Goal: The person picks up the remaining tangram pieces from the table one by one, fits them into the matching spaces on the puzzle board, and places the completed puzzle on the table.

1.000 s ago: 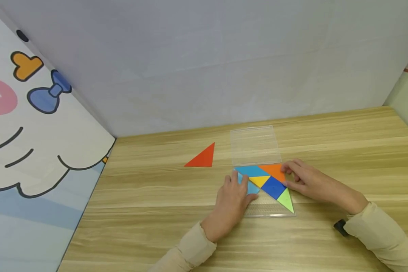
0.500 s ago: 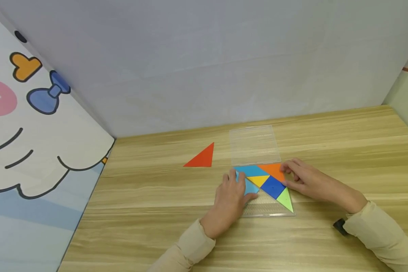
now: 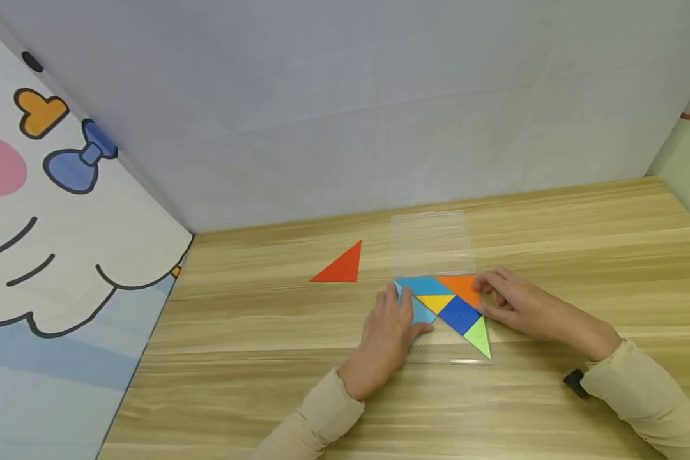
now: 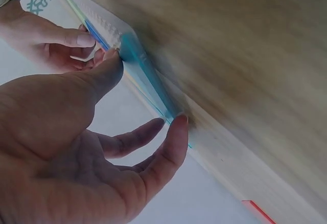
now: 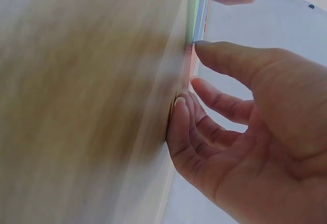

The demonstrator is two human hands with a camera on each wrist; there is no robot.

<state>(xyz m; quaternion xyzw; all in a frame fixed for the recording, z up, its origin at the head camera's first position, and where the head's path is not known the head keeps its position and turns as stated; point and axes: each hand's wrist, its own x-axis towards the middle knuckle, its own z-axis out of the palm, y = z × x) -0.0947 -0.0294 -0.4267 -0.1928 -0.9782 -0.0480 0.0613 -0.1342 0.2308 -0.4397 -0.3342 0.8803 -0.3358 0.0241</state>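
Observation:
My left hand [image 3: 382,335] holds a light blue triangle [image 3: 422,313] at the left of a clear tray [image 3: 445,353]. Its thumb and fingertips are at separate corners of that piece in the left wrist view, and the hand hides part of it. In the tray lie a blue parallelogram [image 3: 418,285], an orange triangle [image 3: 460,288], a yellow triangle [image 3: 434,302], a dark blue square [image 3: 459,314] and a light green triangle [image 3: 478,336]. My right hand [image 3: 520,308] rests its thumb and loosely bent fingers along the tray's right edge, beside the orange triangle.
A red triangle [image 3: 342,265] lies on the wooden table [image 3: 253,358], left of the tray. Directly behind the tray is a clear square lid [image 3: 431,244]. A pale wall [image 3: 345,115] rises at the table's back, and a cartoon-printed panel [image 3: 80,249] stands at left.
The tray's near right corner and the pieces in it have shifted slightly left. My left hand moves a little left with the light blue triangle; my right hand stays nearly still.

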